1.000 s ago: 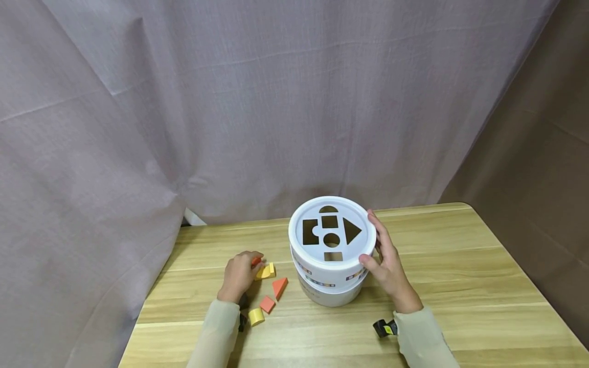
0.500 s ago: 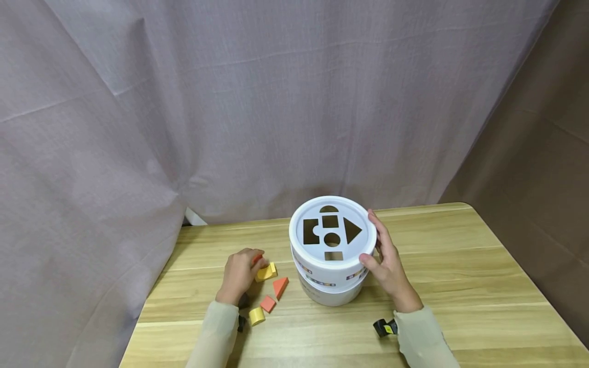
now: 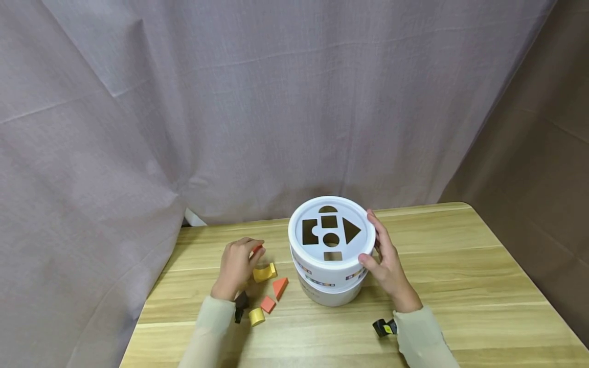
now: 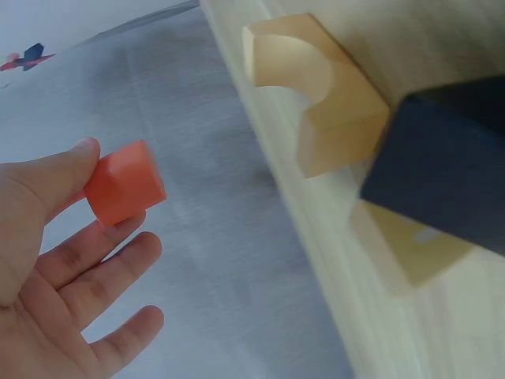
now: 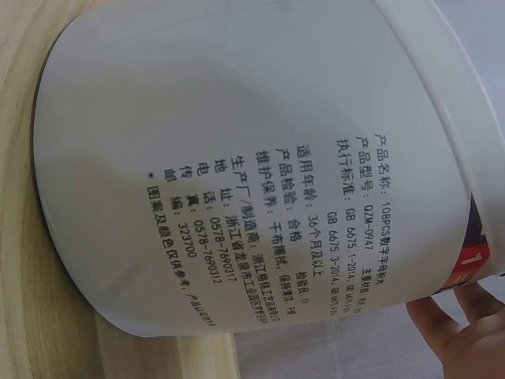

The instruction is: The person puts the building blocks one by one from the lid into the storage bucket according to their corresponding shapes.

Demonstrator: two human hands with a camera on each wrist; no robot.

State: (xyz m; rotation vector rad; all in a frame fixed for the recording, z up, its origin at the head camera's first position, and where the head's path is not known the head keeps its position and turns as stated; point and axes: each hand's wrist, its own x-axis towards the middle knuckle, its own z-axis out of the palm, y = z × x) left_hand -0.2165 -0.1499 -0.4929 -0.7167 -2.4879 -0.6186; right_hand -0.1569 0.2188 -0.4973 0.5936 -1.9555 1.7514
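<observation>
My left hand [image 3: 238, 264] pinches a small red block [image 4: 126, 183] with a curved side between thumb and index finger, the other fingers spread apart. Just below that hand in the head view lies a yellow block with a rounded notch [image 3: 264, 272]. A red triangular block [image 3: 279, 288], a red square block [image 3: 268, 304] and a yellow cylinder block [image 3: 256, 317] rest closer to me. The white shape-sorter bucket [image 3: 329, 295] stands upright, its lid cut with several shaped holes. My right hand [image 3: 387, 264] grips the lid's right edge, thumb at the near rim.
The wooden table [image 3: 460, 286] carries everything, with a grey curtain [image 3: 294, 102] behind it. Dark camera mounts [image 3: 384, 328] sit at both wrists. Printed text [image 5: 260, 237] covers the bucket's side in the right wrist view.
My left hand has lifted slightly up and left with the red block, leaving the notched yellow block more exposed. The right hand keeps its grip on the bucket.
</observation>
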